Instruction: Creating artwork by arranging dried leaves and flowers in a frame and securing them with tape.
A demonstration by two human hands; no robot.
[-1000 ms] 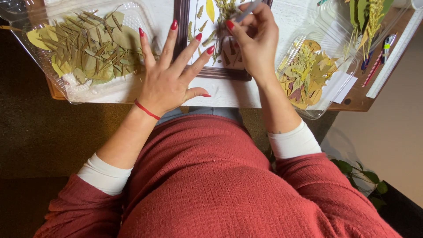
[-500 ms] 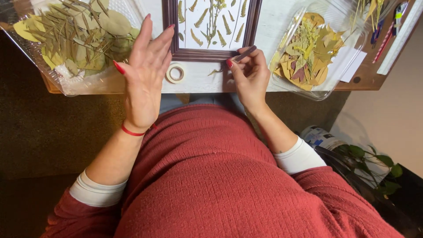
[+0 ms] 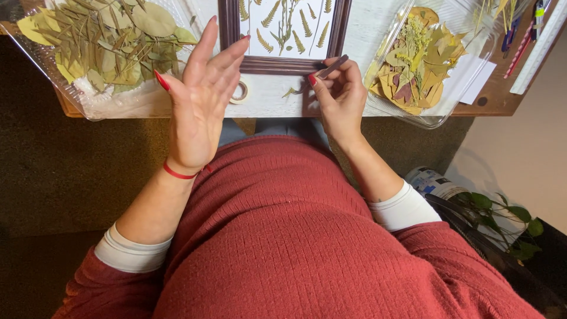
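A dark brown picture frame [image 3: 283, 64] with pressed fern leaves on white paper lies on the table in front of me. My right hand [image 3: 339, 97] is closed on thin metal tweezers [image 3: 332, 67], whose tip points at the frame's lower right corner. A small dried leaf [image 3: 291, 92] lies just left of that hand. My left hand [image 3: 201, 100] is raised with fingers spread, holding nothing, above a small roll of tape [image 3: 241, 91].
A clear plastic tray [image 3: 112, 103] of dried green leaves sits at the left. Another clear tray [image 3: 440, 88] of yellow and brown leaves sits at the right. Pens and a ruler [image 3: 531, 44] lie at the far right. A potted plant [image 3: 502, 215] stands on the floor.
My hands have drawn back from the frame toward the table's near edge. The left hand has lifted and turned edge-on. The right hand still holds the tweezers.
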